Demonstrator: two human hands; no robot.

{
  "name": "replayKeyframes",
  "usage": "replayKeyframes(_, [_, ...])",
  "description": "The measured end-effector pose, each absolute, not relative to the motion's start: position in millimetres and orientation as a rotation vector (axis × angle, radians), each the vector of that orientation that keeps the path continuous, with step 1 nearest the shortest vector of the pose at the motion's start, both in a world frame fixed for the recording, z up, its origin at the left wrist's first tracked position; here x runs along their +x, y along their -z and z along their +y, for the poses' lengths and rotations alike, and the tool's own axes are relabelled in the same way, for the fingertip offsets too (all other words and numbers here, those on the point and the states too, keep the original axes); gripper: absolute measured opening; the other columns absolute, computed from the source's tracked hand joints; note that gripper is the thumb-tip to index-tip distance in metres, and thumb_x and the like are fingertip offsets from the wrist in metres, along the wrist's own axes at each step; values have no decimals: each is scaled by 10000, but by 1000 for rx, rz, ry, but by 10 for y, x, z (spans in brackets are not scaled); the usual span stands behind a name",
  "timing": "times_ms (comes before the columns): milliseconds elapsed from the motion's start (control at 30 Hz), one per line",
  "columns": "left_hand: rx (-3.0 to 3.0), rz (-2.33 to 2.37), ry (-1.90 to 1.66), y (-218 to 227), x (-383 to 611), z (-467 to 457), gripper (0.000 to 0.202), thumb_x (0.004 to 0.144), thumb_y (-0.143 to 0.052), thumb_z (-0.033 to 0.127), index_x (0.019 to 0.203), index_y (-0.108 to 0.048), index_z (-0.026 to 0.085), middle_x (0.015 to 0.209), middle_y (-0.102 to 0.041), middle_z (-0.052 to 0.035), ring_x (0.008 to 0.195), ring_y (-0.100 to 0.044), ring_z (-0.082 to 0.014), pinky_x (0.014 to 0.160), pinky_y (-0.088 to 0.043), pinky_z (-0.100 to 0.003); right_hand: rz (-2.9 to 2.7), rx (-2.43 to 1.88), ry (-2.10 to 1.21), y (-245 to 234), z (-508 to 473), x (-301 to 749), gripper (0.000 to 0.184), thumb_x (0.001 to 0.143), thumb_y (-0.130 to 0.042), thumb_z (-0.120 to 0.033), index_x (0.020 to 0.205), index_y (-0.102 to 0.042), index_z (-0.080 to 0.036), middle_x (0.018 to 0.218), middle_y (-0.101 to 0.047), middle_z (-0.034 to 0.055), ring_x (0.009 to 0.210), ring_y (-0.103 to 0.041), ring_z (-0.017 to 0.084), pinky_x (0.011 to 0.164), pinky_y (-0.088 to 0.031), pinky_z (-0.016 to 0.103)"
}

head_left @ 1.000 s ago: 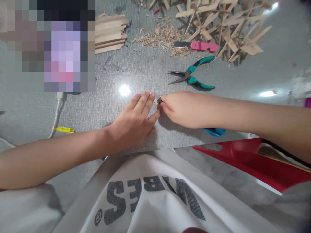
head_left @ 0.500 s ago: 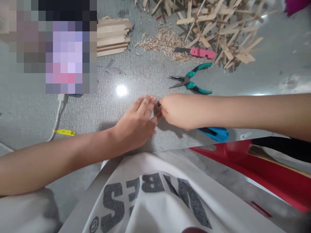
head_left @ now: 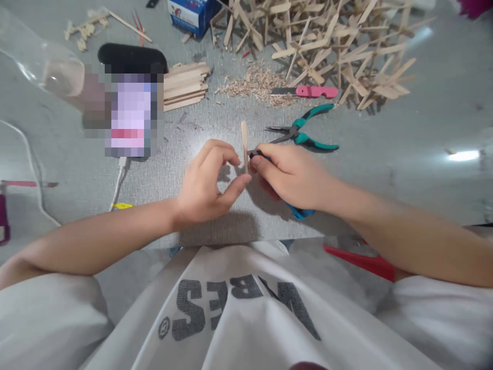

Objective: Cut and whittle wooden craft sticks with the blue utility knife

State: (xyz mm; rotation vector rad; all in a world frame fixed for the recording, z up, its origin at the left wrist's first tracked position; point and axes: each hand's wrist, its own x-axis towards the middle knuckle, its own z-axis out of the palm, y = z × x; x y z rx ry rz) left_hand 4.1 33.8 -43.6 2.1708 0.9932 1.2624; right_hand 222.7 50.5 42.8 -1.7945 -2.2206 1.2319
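A flat wooden craft stick [head_left: 244, 134] stands on end between my hands, and its lower end meets my left thumb. My left hand [head_left: 211, 177] curves beside the stick with thumb and fingers apart, the visible fingertips just left of it. My right hand [head_left: 295, 172] is closed around blue-handled nippers [head_left: 301, 211], whose dark tip is at the stick's right side. Whether the jaws grip the stick I cannot tell. Most of the handles is hidden under my palm. Just beyond my right hand lie teal-handled long-nose pliers [head_left: 295, 132], spread open on the table.
A pink-handled craft knife [head_left: 316, 92] lies by wood shavings [head_left: 254, 82]. Behind it is a large heap of craft sticks [head_left: 339, 46]. A stack of sticks [head_left: 185, 87], a blurred-out phone [head_left: 129, 115] with a white cable [head_left: 120, 180], and a blue box [head_left: 190, 18] are further left.
My left hand has gone from lying flat to curved and raised, its thumb and fingers apart. The stick now shows upright between my hands. The right hand has turned with the nippers.
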Motion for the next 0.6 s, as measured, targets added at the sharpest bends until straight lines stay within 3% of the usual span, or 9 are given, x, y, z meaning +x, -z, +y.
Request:
replayKeyframes(100, [1820,1046,-1173,453,70,357,232,1094,-758,364,1239,-687,198,1069,-860,-52,908,-839,-155,828,-702,-282,-2132,-1611,-1304,-317,498,2165,319,1169,-456,-331,854,-415,-301,701,-660,0,707,-630,212,735,-445,348])
replayKeyframes(200, [1650,1098,-1090,453,72,358,192,1104,-733,367,1175,-714,189,934,-861,-33,831,-850,-147,785,-696,-259,-1976,-1501,-1492,-181,511,2122,301,1179,-463,-346,883,-430,-303,716,-674,-13,667,-653,200,707,-493,334])
replayKeyframes(333, [1594,1124,-989,401,54,343,181,1107,-712,359,1101,-758,183,920,-897,-59,806,-871,-161,747,-690,-261,-1676,-1357,-1824,-19,501,2156,280,1193,-498,-414,938,-473,-301,720,-649,-45,546,-651,173,590,-522,308])
replayKeyframes(467, [1644,1204,-910,347,40,309,177,1090,-743,361,1052,-802,199,891,-903,-52,748,-846,-165,696,-672,-273,-1678,-1222,-1845,71,478,2237,351,1188,-551,-481,903,-521,-278,703,-667,-30,553,-624,152,588,-510,290])
replayKeyframes(600, [1650,1238,-875,311,41,292,147,1066,-745,324,1003,-812,209,853,-894,-35,725,-840,-154,681,-669,-254,-1718,-1216,-1814,112,451,2277,365,1197,-526,-454,884,-549,-268,673,-657,-25,579,-588,151,588,-475,289])
